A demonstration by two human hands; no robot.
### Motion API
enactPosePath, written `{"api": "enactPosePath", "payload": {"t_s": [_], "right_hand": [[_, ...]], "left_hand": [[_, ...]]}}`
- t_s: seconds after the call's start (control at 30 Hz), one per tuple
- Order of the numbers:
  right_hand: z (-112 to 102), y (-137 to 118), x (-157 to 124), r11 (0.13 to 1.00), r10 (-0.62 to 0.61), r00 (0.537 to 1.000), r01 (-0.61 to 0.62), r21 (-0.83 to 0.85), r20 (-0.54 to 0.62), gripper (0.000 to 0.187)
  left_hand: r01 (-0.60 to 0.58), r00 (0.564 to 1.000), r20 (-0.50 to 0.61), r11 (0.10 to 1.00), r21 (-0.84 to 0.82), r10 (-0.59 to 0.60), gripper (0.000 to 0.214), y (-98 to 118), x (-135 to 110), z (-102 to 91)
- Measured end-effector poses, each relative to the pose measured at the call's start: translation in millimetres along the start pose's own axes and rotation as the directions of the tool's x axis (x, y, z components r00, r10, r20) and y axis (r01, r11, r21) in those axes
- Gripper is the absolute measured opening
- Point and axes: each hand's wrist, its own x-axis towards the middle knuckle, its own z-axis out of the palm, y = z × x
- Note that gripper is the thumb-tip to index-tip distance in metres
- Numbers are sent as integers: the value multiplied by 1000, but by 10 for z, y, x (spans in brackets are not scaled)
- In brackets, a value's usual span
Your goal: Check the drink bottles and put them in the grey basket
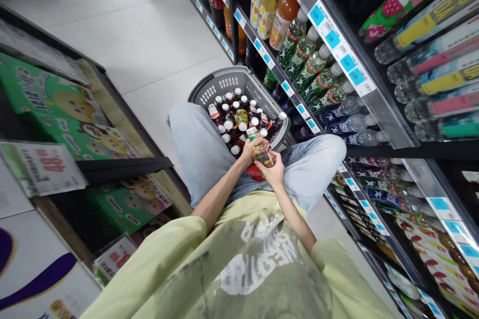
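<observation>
Between my knees, both of my hands hold one small bottle with amber-brown contents, a pale cap and a partly visible label. My left hand is closed around its upper end, close to the cap. Lower down on the same bottle, my right hand grips its side and base. Just beyond my hands is a grey plastic shopping basket with slotted walls. It holds several dark bottles with white caps, standing close together, and a yellowish bottle among them. Something red shows beneath my hands, its kind unclear.
Drink shelves with blue price tags rise close on my right, holding rows of green-labelled bottles and others. On my left a dark shelf holds green cartons and price signs. Pale tiled floor lies ahead.
</observation>
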Motion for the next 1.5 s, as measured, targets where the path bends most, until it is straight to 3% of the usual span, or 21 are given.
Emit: {"api": "enactPosePath", "payload": {"t_s": [0.27,0.47,0.57,0.8,0.93,1.23,1.5], "right_hand": [[-13,65,13,963,-192,980,177,-202,-57,62],[-6,58,6,945,-265,962,246,-216,-62,60],[-18,45,24,964,-222,975,216,-155,-22,61],[-52,56,96,993,-23,995,11,119,100,59],[-55,49,82,995,17,983,-36,98,185,58],[-4,-6,28,992,-13,996,2,127,86,59],[17,29,36,999,-30,999,31,10,-32,64]], "left_hand": [[-41,989,-142,997,72,51,49,-55,20,-12],[-34,993,-113,999,16,36,57,27,-15,27],[-21,996,-87,999,-31,18,54,85,-48,37],[-33,999,35,999,-38,34,49,133,-123,37],[-38,998,45,999,-17,39,49,128,-136,38],[-2,999,33,1000,29,1,55,101,-74,-2],[51,988,-150,997,57,-42,55,15,-5,5]]}}
